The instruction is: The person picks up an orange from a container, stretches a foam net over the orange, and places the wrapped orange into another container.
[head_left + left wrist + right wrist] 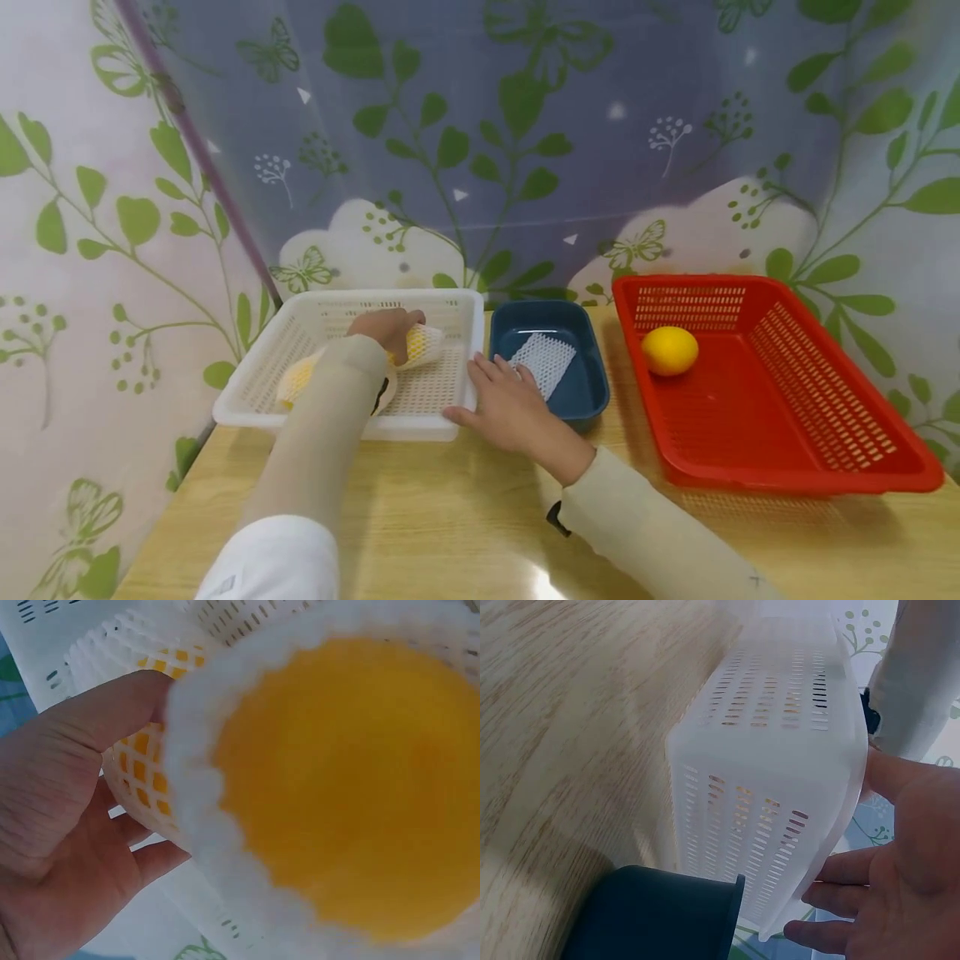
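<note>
Inside the white basket [442,427], my left hand [386,329] grips a yellow fruit in a white foam net [423,346]. The left wrist view shows the thumb and fingers of the left hand [82,817] around the netted fruit [142,776]. A second netted fruit [352,780] looms large in front of it, its bare yellow end facing the camera. Partly behind my left forearm, a netted yellow fruit [296,379] lies in the basket's left part. My right hand [510,404] rests on the basket's right rim, its fingers extended in the right wrist view.
A dark blue tub [592,392] with an empty white foam net [546,358] in it stands right of the white basket. Further right is a red basket [765,479] with one bare yellow fruit [670,350]. A patterned curtain [465,167] hangs behind the wooden table [442,517].
</note>
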Tool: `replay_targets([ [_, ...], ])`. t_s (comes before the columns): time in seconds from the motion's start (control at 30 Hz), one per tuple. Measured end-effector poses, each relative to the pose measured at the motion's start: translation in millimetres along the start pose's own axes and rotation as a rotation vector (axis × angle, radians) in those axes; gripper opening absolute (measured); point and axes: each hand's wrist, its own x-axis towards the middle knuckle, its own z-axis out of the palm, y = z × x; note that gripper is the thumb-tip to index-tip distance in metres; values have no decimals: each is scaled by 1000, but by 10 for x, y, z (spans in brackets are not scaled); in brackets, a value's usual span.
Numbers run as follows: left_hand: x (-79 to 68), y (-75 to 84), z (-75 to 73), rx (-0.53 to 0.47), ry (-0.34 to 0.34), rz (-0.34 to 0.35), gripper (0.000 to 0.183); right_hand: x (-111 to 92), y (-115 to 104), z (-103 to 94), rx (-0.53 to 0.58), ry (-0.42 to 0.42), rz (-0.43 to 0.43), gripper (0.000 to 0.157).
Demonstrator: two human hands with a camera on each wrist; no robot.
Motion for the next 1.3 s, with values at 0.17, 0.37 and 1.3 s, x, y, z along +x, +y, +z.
replay_targets([
  [0.17, -13, -63, 44, -19, 7, -14, 81, 0, -45, 11, -5, -1, -7, 81],
  [0.37, -103, -67, -3, 1, -23, -32, 85, 23, -63, 31, -20, 2, -14, 82],
  [1.3, -640, 402, -723, -6, -13, 46, 69, -424, 86, -576, -133, 3, -69, 76],
])
